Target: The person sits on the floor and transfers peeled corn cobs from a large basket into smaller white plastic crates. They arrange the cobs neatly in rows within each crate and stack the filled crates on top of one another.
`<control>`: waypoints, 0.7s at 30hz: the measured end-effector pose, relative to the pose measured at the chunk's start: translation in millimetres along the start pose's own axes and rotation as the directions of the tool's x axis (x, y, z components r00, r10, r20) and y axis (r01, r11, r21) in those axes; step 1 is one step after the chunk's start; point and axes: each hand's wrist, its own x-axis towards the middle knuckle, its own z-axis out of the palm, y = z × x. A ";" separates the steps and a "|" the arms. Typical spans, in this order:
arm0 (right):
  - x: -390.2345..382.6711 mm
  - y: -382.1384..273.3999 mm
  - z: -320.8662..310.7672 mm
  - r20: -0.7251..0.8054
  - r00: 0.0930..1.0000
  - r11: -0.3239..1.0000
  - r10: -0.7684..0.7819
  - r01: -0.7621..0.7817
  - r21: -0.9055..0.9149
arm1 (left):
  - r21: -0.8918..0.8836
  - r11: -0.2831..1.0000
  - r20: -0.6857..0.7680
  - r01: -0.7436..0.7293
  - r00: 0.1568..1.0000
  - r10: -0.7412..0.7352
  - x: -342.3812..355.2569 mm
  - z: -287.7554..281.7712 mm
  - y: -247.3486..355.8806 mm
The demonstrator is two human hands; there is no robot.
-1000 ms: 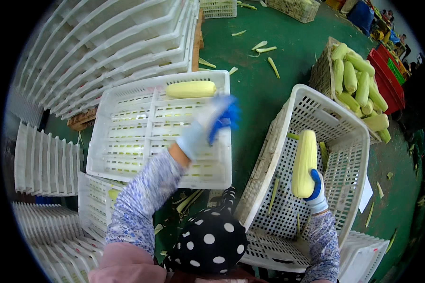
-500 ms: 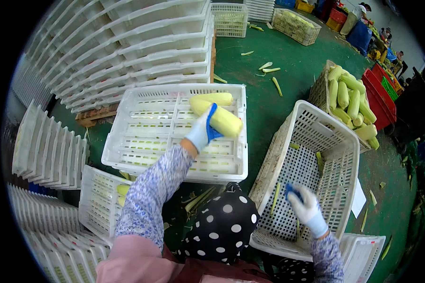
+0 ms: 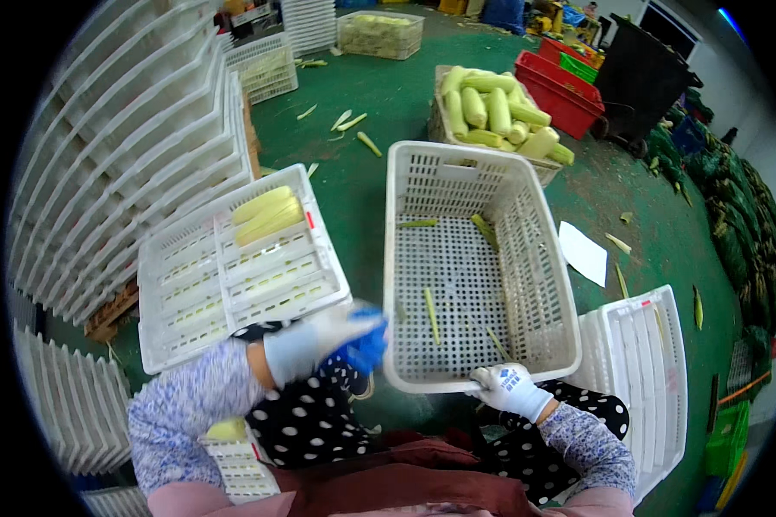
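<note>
My right hand, in a white glove, grips the near rim of a deep white plastic crate standing before me. In the crate's bottom lie a few loose pale-green husk strips. My left hand, in a white glove with a blue palm, is beside the crate's near left side; its fingers are blurred by motion. To the left, a shallow white tray with a divider carries pale yellow ears of corn at its far right corner.
Beyond the deep crate stands a crate heaped with corn, next to red bins. Tall stacked white trays rise at the left. Another white tray is by my right knee. Husk scraps and white paper lie on the green floor.
My left hand has let go of an ear of corn in the tray and moved back toward me. My right hand went from inside the crate to its near rim. The view turned right.
</note>
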 end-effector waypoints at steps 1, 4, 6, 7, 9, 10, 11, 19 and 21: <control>0.2 -14.4 -27.9 0.055 0.998 1.000 0.025 -0.024 -0.018 | -0.033 0.998 -0.089 0.061 0.994 -0.064 -11.3 17.5 -19.0; -6.5 -32.1 -84.4 -0.360 0.918 0.985 -0.169 0.148 -0.086 | -0.257 0.929 -0.122 0.267 0.944 -0.305 -36.7 33.7 -81.8; -0.4 -29.7 -123.3 -0.462 0.851 0.963 -0.250 0.167 -0.212 | -0.560 0.761 0.128 0.328 0.941 -0.312 -55.3 49.2 -115.6; 8.5 -40.5 -153.6 -0.421 0.882 0.963 -0.210 0.114 -0.243 | -0.479 0.800 0.045 0.362 0.920 -0.389 -60.5 64.2 -145.6; 24.6 -30.7 -195.1 -0.525 0.799 0.943 -0.293 0.149 -0.299 | 0.283 0.957 0.104 -0.061 0.994 0.033 -62.1 103.2 -144.3; 35.5 -32.4 -212.1 -0.575 0.753 0.932 -0.318 0.139 -0.333 | -0.412 0.908 0.066 0.076 0.996 -0.054 -48.3 121.3 -152.7; 45.4 -32.3 -226.0 -0.611 0.706 0.915 -0.357 0.134 -0.380 | -0.628 0.753 0.181 0.197 0.978 -0.105 -30.1 120.0 -163.4; -20.8 -127.9 -260.6 -0.672 0.515 0.817 -0.532 0.105 -0.567 | -0.914 -0.153 0.340 0.375 0.916 0.213 -56.1 167.4 -166.8; -52.1 -151.7 -276.2 -0.683 0.414 0.769 -0.602 0.066 -0.636 | 0.021 -0.893 0.616 0.449 0.698 0.366 -56.2 148.8 -172.7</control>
